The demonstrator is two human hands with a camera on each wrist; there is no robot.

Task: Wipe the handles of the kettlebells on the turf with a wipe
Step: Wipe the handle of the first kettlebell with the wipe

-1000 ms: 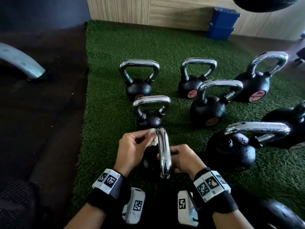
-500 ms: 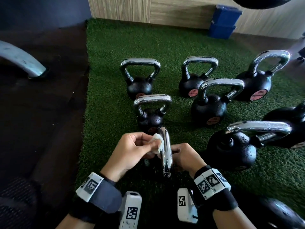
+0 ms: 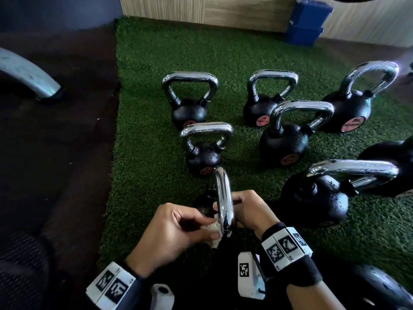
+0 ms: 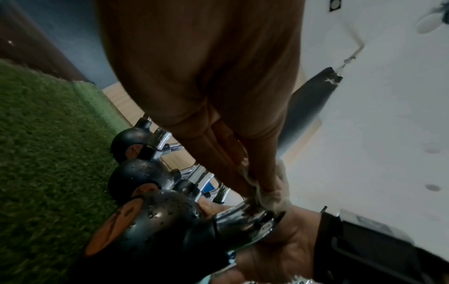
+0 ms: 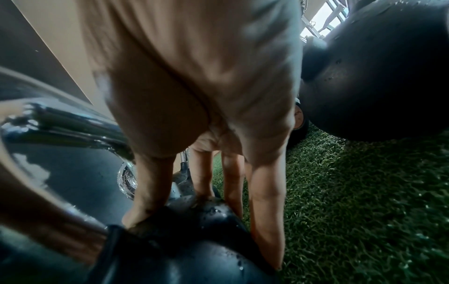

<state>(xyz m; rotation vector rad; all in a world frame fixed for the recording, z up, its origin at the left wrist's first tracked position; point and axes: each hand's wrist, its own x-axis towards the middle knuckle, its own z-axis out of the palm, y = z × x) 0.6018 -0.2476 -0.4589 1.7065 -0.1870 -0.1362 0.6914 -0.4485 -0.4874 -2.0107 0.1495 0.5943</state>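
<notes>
Kettlebell [image 3: 206, 203] nearest the person, on the turf [image 3: 152, 135], at its near left. Chrome handle [image 3: 223, 198] seen edge-on from the head view, running front to back.

Left hand [image 3: 169, 231]: fingers and thumb curled, pinching a crumpled white wipe [image 3: 213, 229] against the near end of the handle, left side. Right hand [image 3: 250, 209]: on the other side of the handle, fingers bent down to the black ball.

Right wrist view: thumb and fingertips [image 5: 264, 230] spread and pressing on top of the wet black ball, slightly bent, not wrapped round it. Head view hides this contact behind the handle.

Left wrist view: wipe [image 4: 269, 194] bunched under the fingertips where the chrome bar curves down; droplets on the ball; a round orange label on its side. The right hand's palm [image 4: 279, 249] shows behind the handle.

Surroundings: second kettlebell [image 3: 204, 153] just beyond the handle's far end, close, contact not resolvable. Third one [image 3: 188, 101] behind it. Bigger kettlebell [image 3: 317, 198] just right of the right hand; its handle lies nearly level. More to the right and rear. Dark floor [image 3: 55, 153] left of the turf; grey curved bar [image 3: 26, 74] on it. Blue box [image 3: 308, 23] at the wood-panel wall. Hanging dark bag [image 4: 308, 103] appears only in the left wrist view.
</notes>
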